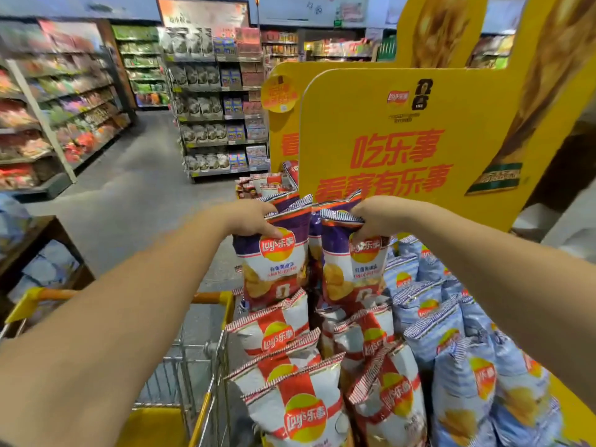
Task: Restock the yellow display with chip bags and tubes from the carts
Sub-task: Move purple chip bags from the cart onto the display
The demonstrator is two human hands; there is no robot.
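Observation:
My left hand (254, 217) grips the top of a purple-and-white chip bag (274, 269), held upright in front of the yellow display (419, 140). My right hand (377, 217) grips the top of a second purple chip bag (351, 272) right beside the first. Both bags hang above rows of red-and-white chip bags (300, 411) standing in the display. Pale blue chip bags (451, 333) fill the rows to the right. More purple bags stand behind the two I hold, partly hidden.
A shopping cart (206, 350) with a yellow and orange handle stands at the lower left, against the display. Stocked store shelves (219, 108) line the aisle ahead and on the left. Open grey floor (129, 188) lies between them.

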